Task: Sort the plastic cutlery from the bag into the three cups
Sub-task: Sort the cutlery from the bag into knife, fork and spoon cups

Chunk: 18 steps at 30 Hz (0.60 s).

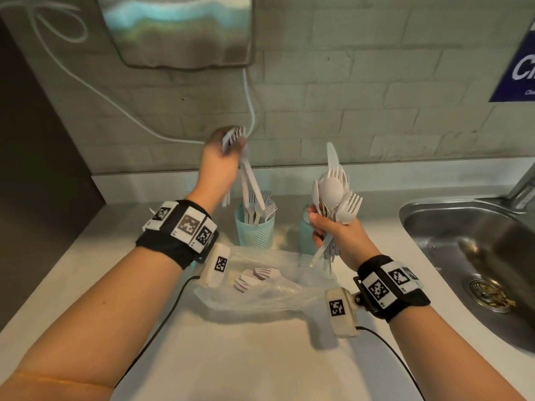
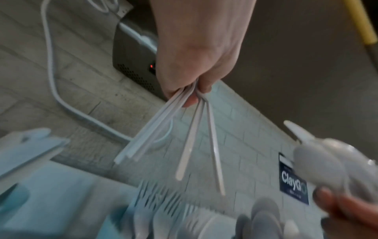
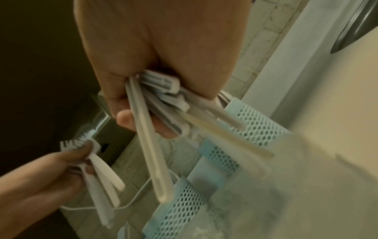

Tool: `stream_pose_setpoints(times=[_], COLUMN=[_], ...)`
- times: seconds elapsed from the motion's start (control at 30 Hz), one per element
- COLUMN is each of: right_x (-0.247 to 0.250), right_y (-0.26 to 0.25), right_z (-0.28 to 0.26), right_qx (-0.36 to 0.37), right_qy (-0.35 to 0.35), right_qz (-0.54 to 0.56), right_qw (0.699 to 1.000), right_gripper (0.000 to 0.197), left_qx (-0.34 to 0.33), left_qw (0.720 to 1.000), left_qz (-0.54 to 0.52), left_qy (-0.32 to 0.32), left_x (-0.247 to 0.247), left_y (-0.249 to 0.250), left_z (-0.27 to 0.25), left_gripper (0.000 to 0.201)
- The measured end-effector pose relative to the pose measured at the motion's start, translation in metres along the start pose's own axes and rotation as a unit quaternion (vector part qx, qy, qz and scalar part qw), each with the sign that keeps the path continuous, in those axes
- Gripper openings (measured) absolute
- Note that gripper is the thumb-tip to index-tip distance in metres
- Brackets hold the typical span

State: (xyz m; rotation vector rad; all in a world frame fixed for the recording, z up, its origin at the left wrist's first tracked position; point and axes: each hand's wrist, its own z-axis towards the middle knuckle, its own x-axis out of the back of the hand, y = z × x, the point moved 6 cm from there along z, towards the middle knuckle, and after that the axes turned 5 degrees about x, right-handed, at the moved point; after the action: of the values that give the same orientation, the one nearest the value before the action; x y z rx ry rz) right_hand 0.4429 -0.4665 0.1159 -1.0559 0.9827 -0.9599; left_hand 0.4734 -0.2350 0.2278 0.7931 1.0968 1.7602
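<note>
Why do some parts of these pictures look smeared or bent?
Head view: the left hand and its forks are motion-blurred; the wide lens bows the countertop edges. Left wrist view: the teal cup at the bottom is smeared. Right wrist view: dim, and the plastic bag is a blur.

A pale grey brick-tiled wall (image 1: 362,91) rises behind the white bench (image 1: 237,357). A stainless steel sink (image 1: 469,256) sits right; a blue printed sign (image 1: 515,70) and a shiny metal wall box (image 1: 179,30) hang above.
</note>
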Motion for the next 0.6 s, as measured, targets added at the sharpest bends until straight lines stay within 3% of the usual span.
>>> stream_pose_setpoints(times=[0.13,0.23,0.37,0.6], right_x=[0.007,0.008,0.009,0.0], right_y=[-0.002,-0.003,-0.003,-0.001], right_z=[-0.003,-0.003,-0.003,0.001], right_qx=[0.002,0.009,0.006,0.003], right_qy=[0.001,0.0,0.001,-0.011], right_qz=[-0.019,-0.018,-0.02,-0.028], right_qw=[1.0,1.0,1.0,1.0], right_gripper=[0.025,0.027,0.022,0.008], left_qx=[-0.023,-0.037,-0.017,0.088], left_qw=[0.993,0.989,0.991,0.994], left_qz=[0.109,0.134,0.113,0.013], left_qy=[-0.031,-0.046,-0.062,-0.066], left_x=[-0.021,-0.03,-0.04,-0.04], left_y=[-0.023,-0.029,-0.029,-0.047], left_z=[-0.005,-0.003,-0.001,-0.008], left_gripper=[0.02,0.018,0.018,0.022])
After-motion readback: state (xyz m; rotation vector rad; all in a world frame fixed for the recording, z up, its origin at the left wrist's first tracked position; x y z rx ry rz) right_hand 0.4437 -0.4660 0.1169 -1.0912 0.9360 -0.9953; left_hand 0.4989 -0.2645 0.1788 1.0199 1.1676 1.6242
